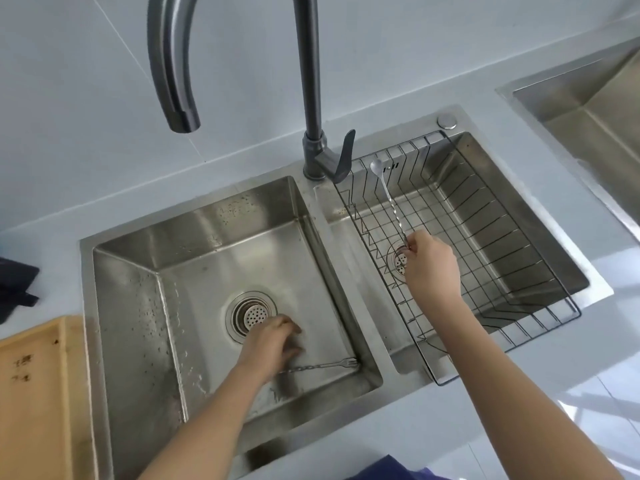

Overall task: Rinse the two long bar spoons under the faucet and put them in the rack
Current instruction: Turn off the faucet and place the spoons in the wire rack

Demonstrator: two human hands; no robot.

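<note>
My right hand [431,265] pinches the lower end of one long twisted bar spoon [389,197] inside the wire rack [491,216] over the right basin; its bowl leans against the rack's back wall. The second bar spoon [325,366], with a small fork tip pointing right, lies flat on the floor of the left basin [207,271]. My left hand [273,344] rests on it near the drain, fingers curled over the handle; whether it grips the spoon is unclear. The faucet spout [176,98] hangs above the left basin with no water running.
The faucet's lever [346,154] stands between the basins. A wooden tray [34,393] sits on the counter at the left, with a dark cloth [15,285] behind it. Another steel basin [588,105] lies at the far right. Each basin has a drain strainer [251,315].
</note>
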